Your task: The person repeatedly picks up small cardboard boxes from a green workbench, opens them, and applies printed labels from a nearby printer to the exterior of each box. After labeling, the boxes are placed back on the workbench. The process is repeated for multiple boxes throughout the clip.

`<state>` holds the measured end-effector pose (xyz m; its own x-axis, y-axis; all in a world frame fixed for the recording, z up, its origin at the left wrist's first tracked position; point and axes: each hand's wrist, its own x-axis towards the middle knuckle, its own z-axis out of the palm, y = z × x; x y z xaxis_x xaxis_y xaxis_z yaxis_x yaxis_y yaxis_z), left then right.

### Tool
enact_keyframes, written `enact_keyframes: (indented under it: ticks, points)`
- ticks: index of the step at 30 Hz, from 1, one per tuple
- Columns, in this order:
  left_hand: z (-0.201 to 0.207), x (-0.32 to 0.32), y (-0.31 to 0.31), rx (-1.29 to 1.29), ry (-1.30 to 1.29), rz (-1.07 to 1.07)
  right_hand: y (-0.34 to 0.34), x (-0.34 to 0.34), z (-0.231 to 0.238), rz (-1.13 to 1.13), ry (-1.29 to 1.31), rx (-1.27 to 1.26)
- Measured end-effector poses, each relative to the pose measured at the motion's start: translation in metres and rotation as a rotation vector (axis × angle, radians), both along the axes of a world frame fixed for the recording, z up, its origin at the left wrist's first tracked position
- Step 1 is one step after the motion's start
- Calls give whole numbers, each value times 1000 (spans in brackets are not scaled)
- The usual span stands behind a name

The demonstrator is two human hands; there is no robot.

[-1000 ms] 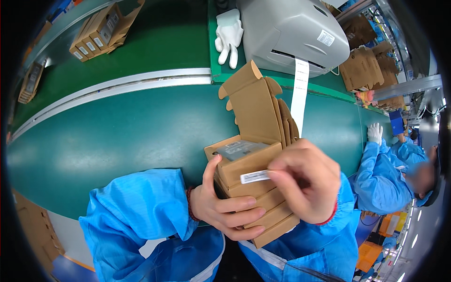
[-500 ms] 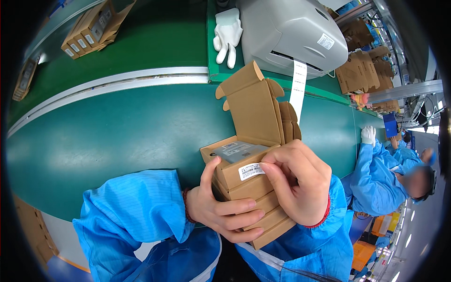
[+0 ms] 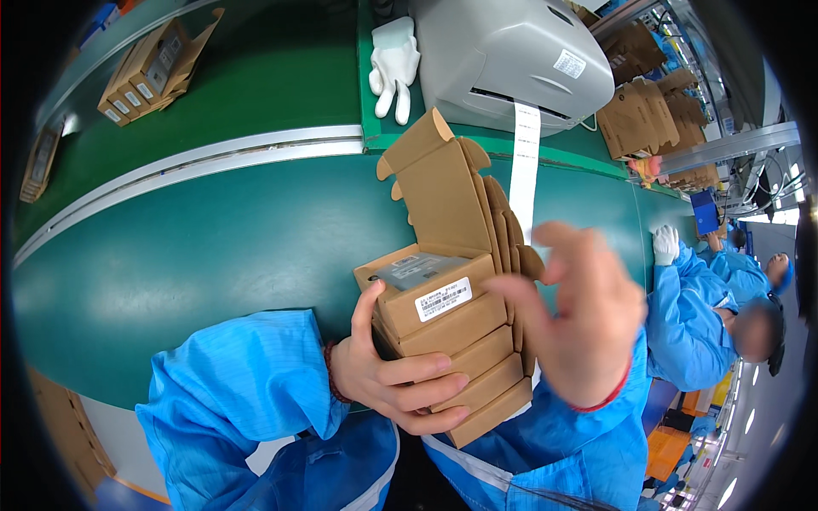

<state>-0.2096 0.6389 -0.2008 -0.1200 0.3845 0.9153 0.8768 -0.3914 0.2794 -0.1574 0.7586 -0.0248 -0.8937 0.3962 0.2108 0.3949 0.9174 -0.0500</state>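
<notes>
My left hand (image 3: 388, 375) is wrapped round the left side of a stack of brown cardboard boxes (image 3: 477, 345), thumb on the top box's edge and fingers across the fronts. The top box has its lid (image 3: 443, 196) raised, and a grey flat item (image 3: 417, 271) lies inside. A white printed label (image 3: 443, 299) sits on that box's front face. My right hand (image 3: 588, 311), smeared by motion, is just right of the stack with thumb and fingers apart and nothing seen in it. Raised lids of lower boxes show behind the top one.
A grey label printer (image 3: 511, 64) stands beyond the boxes, a white label strip (image 3: 525, 170) hanging from its slot. Beside it lies a white glove (image 3: 394, 72). More boxes (image 3: 145, 81) rest far left, and flattened cartons (image 3: 639, 119) far right. A co-worker (image 3: 690, 315) sits right.
My right hand has come off the label and moved right, its pinch opened. The label's full width now shows. My left hand still holds the stack.
</notes>
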Motion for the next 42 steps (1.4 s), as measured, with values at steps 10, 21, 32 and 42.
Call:
enact_keyframes:
  ticks: [10, 21, 32, 42]
  points:
    - [8, -4, 2, -16, -33, -83, 192, 37, -83, -130, 315, -456]
    - [8, -3, 5, 37, -65, -64, 188, 23, -108, -47, 495, -880]
    - [19, -10, -3, 22, -94, -99, 170, 12, -100, -184, 618, -560]
    - [10, -15, -2, 88, -75, -96, 15, 28, -11, 176, 367, -483]
